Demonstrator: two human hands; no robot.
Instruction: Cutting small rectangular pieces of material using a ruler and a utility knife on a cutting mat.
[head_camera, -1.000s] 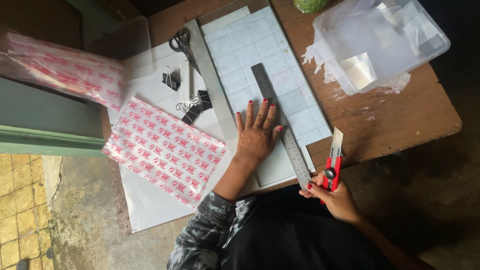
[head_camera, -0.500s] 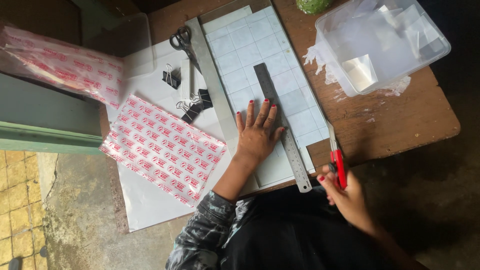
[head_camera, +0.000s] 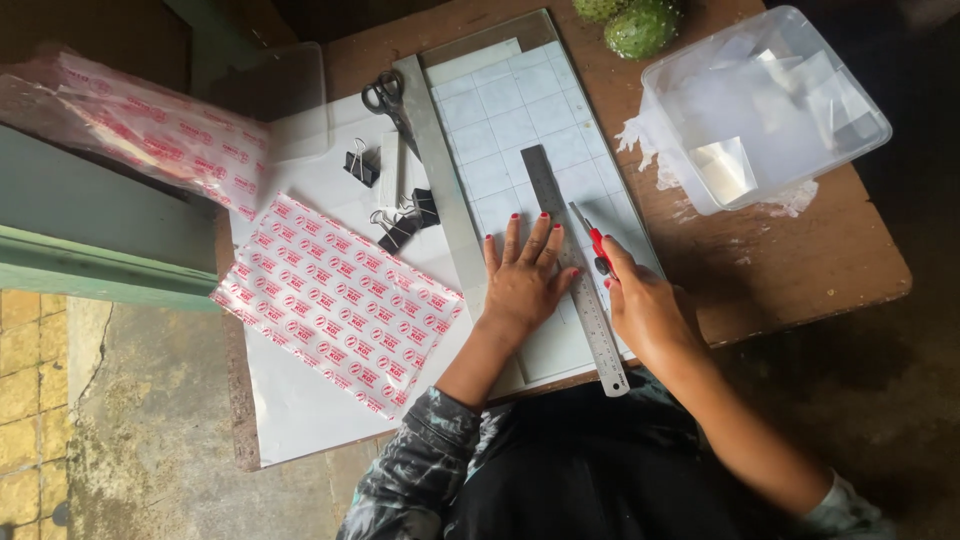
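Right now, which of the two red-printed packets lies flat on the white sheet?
The nearer red-printed packet, lying flat left of the left hand. The other packet sits farther off at the table's far-left edge, partly off the sheet and bulging.

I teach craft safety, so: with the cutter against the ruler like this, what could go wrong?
The left hand presses the metal ruler with fingertips near its edge, so the red cutter in the right hand could nick them. The ruler could also slip on the gridded sheet, spoiling the cut.
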